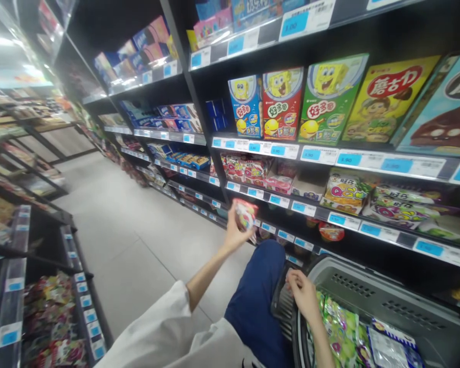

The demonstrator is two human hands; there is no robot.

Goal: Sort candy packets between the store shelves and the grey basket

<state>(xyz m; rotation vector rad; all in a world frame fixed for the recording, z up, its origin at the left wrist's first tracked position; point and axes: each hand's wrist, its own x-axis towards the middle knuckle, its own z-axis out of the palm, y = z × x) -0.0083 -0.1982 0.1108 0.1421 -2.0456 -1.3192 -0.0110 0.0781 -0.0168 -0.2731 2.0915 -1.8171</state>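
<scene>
My left hand (235, 232) is closed round a small red and white candy packet (246, 213), held up in front of the lower shelves. The packet is slightly blurred, and its print cannot be read. Over the left rim of a grey shopping basket (352, 276), my right hand (302, 290) hangs with its fingers curled in and no item visible in them. Green candy bags (339, 327) and a blue and white packet (393, 345) lie inside the basket. Similar red gummy packets (247, 169) stand on the shelf just above my left hand.
Cartoon snack boxes (281, 105) line the shelf above, with yellow gummy packets (345, 190) lower right. A red-lidded cup (331, 231) sits on a lower shelf. My bent knee (268, 260) is beside the basket. Grey floor (134, 220) runs between the shelves and the left-hand racks (19, 276).
</scene>
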